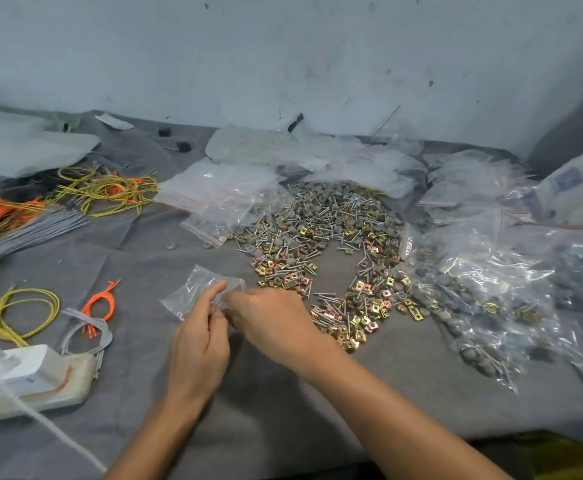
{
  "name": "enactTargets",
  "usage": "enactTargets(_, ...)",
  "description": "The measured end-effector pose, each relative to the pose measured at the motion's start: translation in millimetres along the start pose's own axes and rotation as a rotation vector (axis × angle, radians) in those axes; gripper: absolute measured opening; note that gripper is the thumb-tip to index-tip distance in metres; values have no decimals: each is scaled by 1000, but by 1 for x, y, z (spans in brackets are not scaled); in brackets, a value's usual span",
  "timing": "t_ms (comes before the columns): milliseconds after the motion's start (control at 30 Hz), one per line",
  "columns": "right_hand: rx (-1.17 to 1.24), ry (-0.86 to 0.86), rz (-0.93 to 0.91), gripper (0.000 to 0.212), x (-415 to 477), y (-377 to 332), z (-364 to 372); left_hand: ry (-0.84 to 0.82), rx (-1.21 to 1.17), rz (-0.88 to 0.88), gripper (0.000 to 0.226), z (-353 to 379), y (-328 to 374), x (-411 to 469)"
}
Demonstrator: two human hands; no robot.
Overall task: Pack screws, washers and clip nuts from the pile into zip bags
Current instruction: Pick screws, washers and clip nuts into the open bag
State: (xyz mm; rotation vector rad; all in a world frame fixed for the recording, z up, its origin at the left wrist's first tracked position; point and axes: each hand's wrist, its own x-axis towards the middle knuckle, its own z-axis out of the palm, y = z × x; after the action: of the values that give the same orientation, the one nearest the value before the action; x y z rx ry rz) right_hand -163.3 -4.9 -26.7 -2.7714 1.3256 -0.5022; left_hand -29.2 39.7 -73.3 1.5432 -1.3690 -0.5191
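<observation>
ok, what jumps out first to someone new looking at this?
The sprawling pile of screws, washers and gold clip nuts, dead centre. In front of it the left hand pinches a clear zip bag, the right hand meeting it. On the right, filled bags heap up; yellow and orange cords lie far left.

The small bag [193,289] is lying with its near edge hidden behind the left hand [198,344] and the right hand [272,320], and whether anything is sitting inside it is too faint to tell. The right hand's fingertips are hiding under its own knuckles, so its hold is not showing. The power strip [33,386] and the grey wires [23,233] are running off the left edge. Glare is blurring what the filled bags [491,289] are holding. The right edge is cutting off the printed bag [581,192].
</observation>
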Motion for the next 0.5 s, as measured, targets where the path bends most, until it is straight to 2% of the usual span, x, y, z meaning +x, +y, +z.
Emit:
enactTargets(133, 85, -21, 29, 24, -11, 7, -7, 8, 2, -8, 46, -1, 1, -1)
enactTargets(233, 157, -26, 117, 22, -23, 30, -21, 9, -14, -19, 44, -1, 3, -1)
enactTargets(500, 69, -23, 425, 15, -19, 134, -49, -10, 0, -24, 44, -2, 5, -3)
